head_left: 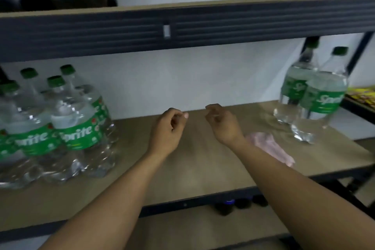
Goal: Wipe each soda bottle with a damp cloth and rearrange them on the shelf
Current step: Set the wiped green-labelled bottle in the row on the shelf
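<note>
Bare forearms (121,193) reach in from the lower edge toward a wood-grain shelf board (203,168) on a dark metal rack (223,26); left hand (168,128) and right hand (222,124) hover side by side over the board's middle, each with fingers loosely curled and holding nothing. Pale pink cloth (269,148), soft and rumpled, lies flat on the board just to the right of the right wrist, partly hidden behind that forearm, its long axis slanting from back left toward the front right edge. The right hand is plainly the nearer one and, by judgement, need only swing outward and down to gather it. Clear plastic Sprite bottles (60,128) with green caps and glossy green labels stand upright in a tight cluster at the left end, well apart from the left hand, their bases apparently bundled in crinkled film. A pair (316,97) of the same bottles stands at the right end, beyond the cloth, one close in front of the other; whether they touch cannot be told. Their smooth, rounded walls look slick and would likely want a full-hand grip at the label. Wiping appears not yet under way, with the cloth untouched. Blur softens finer detail
</note>
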Demonstrator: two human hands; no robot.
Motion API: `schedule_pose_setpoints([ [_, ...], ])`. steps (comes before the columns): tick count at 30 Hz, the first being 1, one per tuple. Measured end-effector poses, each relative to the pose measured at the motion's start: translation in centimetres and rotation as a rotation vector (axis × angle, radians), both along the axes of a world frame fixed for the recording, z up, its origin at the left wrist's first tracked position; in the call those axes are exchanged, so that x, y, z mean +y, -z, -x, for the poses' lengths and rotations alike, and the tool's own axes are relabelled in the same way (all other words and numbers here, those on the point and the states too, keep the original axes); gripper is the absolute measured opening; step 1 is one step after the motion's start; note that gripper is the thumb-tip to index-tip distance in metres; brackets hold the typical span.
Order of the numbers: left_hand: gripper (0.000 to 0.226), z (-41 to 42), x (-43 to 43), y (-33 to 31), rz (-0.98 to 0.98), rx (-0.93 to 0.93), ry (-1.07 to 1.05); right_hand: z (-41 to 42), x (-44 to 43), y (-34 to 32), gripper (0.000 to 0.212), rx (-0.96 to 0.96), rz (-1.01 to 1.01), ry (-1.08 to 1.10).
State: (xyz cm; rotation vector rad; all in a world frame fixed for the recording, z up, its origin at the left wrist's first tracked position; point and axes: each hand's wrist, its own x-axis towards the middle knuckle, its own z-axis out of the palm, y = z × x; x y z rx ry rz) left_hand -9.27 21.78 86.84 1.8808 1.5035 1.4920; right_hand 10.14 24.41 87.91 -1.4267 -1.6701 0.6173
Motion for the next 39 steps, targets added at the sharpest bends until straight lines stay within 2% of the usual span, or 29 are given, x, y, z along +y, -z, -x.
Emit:
schedule_pose_setpoints([
  [5, 0.019, -10.2, 2.6, -1.6, 0.069, 0.084, 0.238, -12.3, -2.7, -1.0, 0.027, 0.005, 0.006, 0.267],
  [11, 0.014, -22.5, 6.7, -3.4, 0.122, 0.233, 0.515, -25.2, -5.9, -2.6, 0.038, 0.068, 0.003, 0.607],
  [14, 0.032, -27.5, 8.9, -5.0, 0.208, 0.306, 0.624, -29.8, -5.8, -3.8, 0.047, 0.100, 0.021, 0.673],
  [18, 0.076, -32.9, 11.7, -5.9, 0.277, 0.317, 0.701, -33.8, -3.7, -4.8, 0.061, 0.132, 0.081, 0.591],
  [20, 0.100, -34.7, 12.5, -5.7, 0.362, 0.270, 0.763, -34.7, -2.5, -5.0, 0.069, 0.175, 0.157, 0.507],
  [22, 0.114, -36.0, 13.0, -5.1, 0.406, 0.214, 0.797, -35.2, -1.6, -4.9, 0.078, 0.260, 0.222, 0.411],
  [25, 0.115, -36.7, 12.9, -4.2, 0.377, 0.151, 0.803, -35.0, -1.3, -4.3, 0.089, 0.363, 0.269, 0.302],
  [29, 0.110, -36.5, 12.1, -3.8, 0.291, 0.104, 0.833, -35.3, -2.2, -3.9, 0.097, 0.238, 0.226, 0.289],
  [33, 0.133, -35.1, 10.9, -3.7, 0.289, 0.148, 0.877, -35.2, -3.9, -4.6, 0.106, 0.074, 0.204, 0.251],
  [37, 0.120, -33.1, 8.6, -2.6, 0.259, 0.076, 0.914, -33.2, -6.0, -4.3, 0.103, -0.070, 0.130, 0.230],
  [39, 0.115, -31.9, 7.4, -2.0, 0.214, 0.053, 0.904, -31.9, -6.9, -3.7, 0.103, -0.066, 0.082, 0.233],
])
